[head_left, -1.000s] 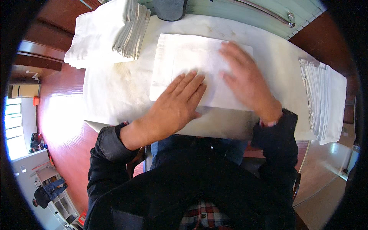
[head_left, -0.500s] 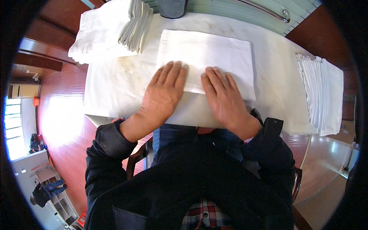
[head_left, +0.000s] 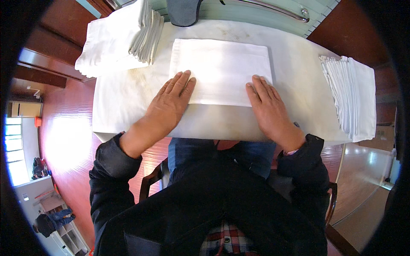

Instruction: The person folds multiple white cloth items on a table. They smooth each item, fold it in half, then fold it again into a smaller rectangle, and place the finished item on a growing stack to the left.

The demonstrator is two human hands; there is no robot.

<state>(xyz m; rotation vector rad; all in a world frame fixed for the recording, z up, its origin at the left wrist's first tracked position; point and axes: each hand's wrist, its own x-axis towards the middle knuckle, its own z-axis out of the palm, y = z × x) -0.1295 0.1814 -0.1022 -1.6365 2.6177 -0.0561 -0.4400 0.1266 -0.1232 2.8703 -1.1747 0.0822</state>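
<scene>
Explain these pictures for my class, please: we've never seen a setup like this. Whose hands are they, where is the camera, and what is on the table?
No machine here: these are a person's own bare hands. A wide fisheye camera worn on the head looks down, so straight edges bend. On the white-covered table lies a folded white cloth. The left hand rests flat at its near left corner, the right hand at its near right corner; neither grips anything. A stack of folded white cloths sits at far left, and another pile at the right end.
</scene>
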